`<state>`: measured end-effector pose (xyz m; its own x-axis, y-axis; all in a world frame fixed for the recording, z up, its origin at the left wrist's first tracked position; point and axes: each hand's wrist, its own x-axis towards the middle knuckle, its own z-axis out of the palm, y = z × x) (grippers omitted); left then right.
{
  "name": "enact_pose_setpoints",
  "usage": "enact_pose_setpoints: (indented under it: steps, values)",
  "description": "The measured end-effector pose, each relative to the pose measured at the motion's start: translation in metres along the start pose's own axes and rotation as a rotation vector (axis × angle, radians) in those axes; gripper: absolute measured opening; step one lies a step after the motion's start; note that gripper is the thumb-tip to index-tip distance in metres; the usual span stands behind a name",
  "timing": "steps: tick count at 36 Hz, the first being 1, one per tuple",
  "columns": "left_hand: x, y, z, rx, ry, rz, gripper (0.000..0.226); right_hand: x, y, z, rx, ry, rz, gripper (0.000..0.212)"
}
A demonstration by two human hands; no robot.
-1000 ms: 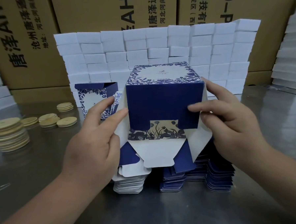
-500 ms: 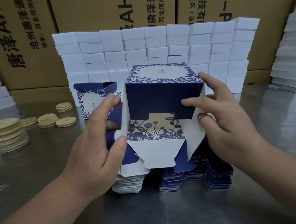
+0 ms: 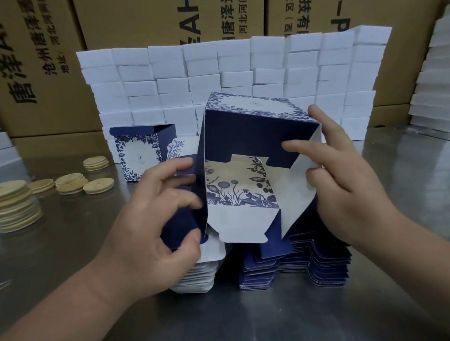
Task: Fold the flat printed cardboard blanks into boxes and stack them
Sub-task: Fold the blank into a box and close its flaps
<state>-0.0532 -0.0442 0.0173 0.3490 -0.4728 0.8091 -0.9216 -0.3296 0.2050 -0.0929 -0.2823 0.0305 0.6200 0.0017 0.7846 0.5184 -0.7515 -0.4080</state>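
A half-folded blue-and-white printed box (image 3: 253,132) is held above a stack of flat blanks (image 3: 296,265), its open end facing me with white flaps spread. My left hand (image 3: 154,226) grips the box's left blue flap between thumb and curled fingers. My right hand (image 3: 349,184) holds the right side, forefinger pressing on the top blue flap, other fingers curled on the white side flap. A floral inner panel shows inside the opening. One folded box (image 3: 142,151) stands upright behind on the left.
The steel table (image 3: 67,257) carries stacks of round wooden discs (image 3: 9,205) at the left. A wall of white foam blocks (image 3: 239,73) stands behind the boxes, with large brown cartons (image 3: 132,16) behind it. More white blocks are piled at the far right (image 3: 438,81).
The top blue flap has swung up and inward, exposing the floral panel. The box has tilted and turned slightly. My left hand has shifted from the side onto the left flap.
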Motion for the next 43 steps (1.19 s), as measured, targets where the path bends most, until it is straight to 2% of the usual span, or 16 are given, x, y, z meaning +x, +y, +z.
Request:
enact_pose_setpoints:
  steps: [5, 11, 18, 24, 27, 31, 33, 37, 41, 43]
  values:
    - [-0.001, -0.004, 0.002, 0.052, -0.064, 0.019, 0.024, 0.000, 0.000, 0.000, 0.004, 0.015, 0.001, 0.048]
    - [-0.001, -0.002, 0.000, 0.043, -0.022, -0.088, 0.036, -0.001, -0.002, 0.001, -0.003, -0.004, -0.015, 0.047]
    - [-0.001, 0.011, 0.003, 0.150, -0.121, -0.208, 0.076, -0.003, -0.004, 0.002, -0.007, -0.016, -0.005, 0.047]
    - [-0.001, 0.021, 0.006, 0.222, -0.266, -0.365, 0.091, -0.003, -0.005, 0.003, -0.012, 0.018, 0.009, 0.048]
    - [0.000, 0.023, 0.007, 0.263, -0.311, -0.354, 0.100, -0.004, -0.006, 0.004, -0.006, 0.047, 0.012, 0.047]
    - [0.000, 0.022, 0.006, 0.110, -0.254, -0.360, 0.116, -0.006, -0.008, 0.005, -0.015, 0.077, 0.019, 0.046]
    - [-0.002, 0.018, 0.007, 0.014, -0.208, -0.306, 0.109, -0.005, -0.009, 0.005, 0.000, 0.101, 0.035, 0.046]
    - [-0.006, 0.012, 0.010, 0.011, -0.155, -0.230, 0.066, -0.004, -0.009, 0.004, 0.016, 0.112, 0.051, 0.046]
    - [-0.005, 0.011, 0.011, 0.061, -0.182, -0.191, 0.046, -0.005, -0.009, 0.005, 0.015, 0.107, 0.032, 0.045]
    - [-0.005, 0.011, 0.011, 0.051, -0.205, -0.198, 0.046, -0.005, -0.009, 0.005, 0.014, 0.110, 0.026, 0.045]
